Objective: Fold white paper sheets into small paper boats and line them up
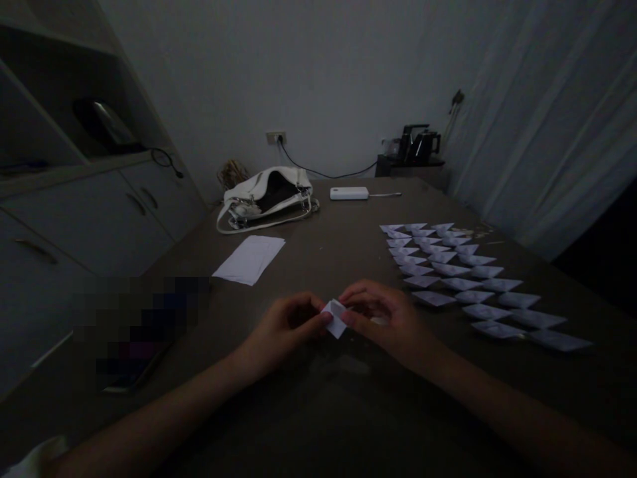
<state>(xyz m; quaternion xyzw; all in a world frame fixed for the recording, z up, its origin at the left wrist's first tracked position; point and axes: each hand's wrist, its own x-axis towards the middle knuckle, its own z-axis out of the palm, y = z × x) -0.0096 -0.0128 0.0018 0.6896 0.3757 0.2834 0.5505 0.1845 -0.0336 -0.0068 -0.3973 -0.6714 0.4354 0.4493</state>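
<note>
The left hand (pixel 279 328) and the right hand (pixel 388 322) pinched opposite sides of a paper (pixel 337 323) just below the centre of the frame, a small white folded piece, roughly diamond-shaped, with one corner pointing down and a shaded opening between its layers near the top. At the right of the frame, rows of folded white boats (pixel 450 269) with pointed ends stood on the dark table (pixel 328 259), while flat white sheets (pixel 251 259) lay overlapping left of centre, with a white bag (pixel 259 182) above them.
</note>
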